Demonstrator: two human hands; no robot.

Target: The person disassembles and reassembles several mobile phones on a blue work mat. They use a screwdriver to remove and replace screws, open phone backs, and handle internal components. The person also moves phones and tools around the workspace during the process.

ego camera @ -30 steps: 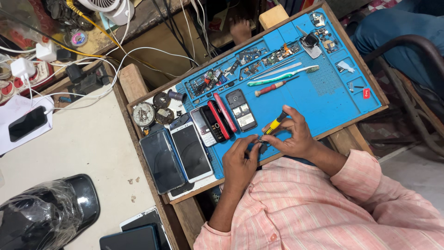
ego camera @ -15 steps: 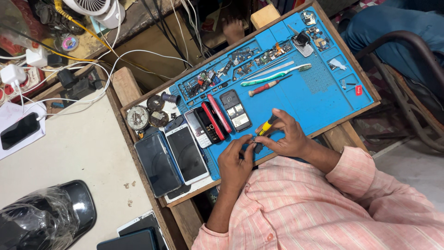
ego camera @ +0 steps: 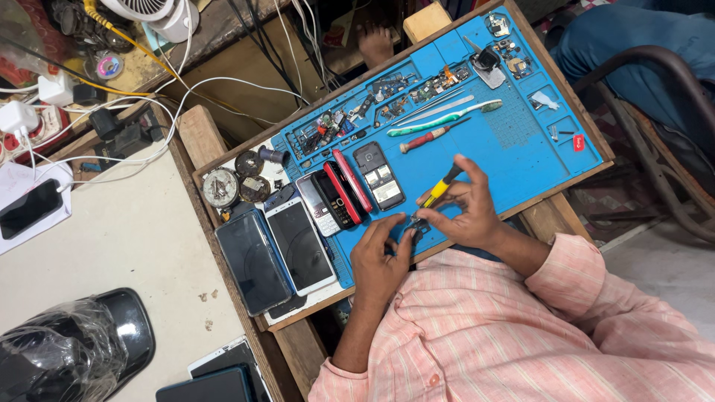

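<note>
Two hands meet at the near edge of a blue mat (ego camera: 514,141) on my wooden worktop (ego camera: 195,134). My right hand (ego camera: 465,208) is curled around a screwdriver (ego camera: 439,187) with a yellow-and-black handle, tip angled down onto a small dark part (ego camera: 415,222). My left hand (ego camera: 378,257) pinches that part with thumb and forefinger, holding it against the mat. Just left of the hands lie several phones: a grey keypad phone (ego camera: 379,176), a red one (ego camera: 351,181), a black one (ego camera: 331,199), then two glossy slab phones (ego camera: 277,251). Beyond the hands rest a red-handled screwdriver (ego camera: 424,138), a green toothbrush (ego camera: 445,119), and moulded trays of tiny parts (ego camera: 357,119). My pink striped sleeve (ego camera: 573,298) hides the worktop's front edge.
</note>
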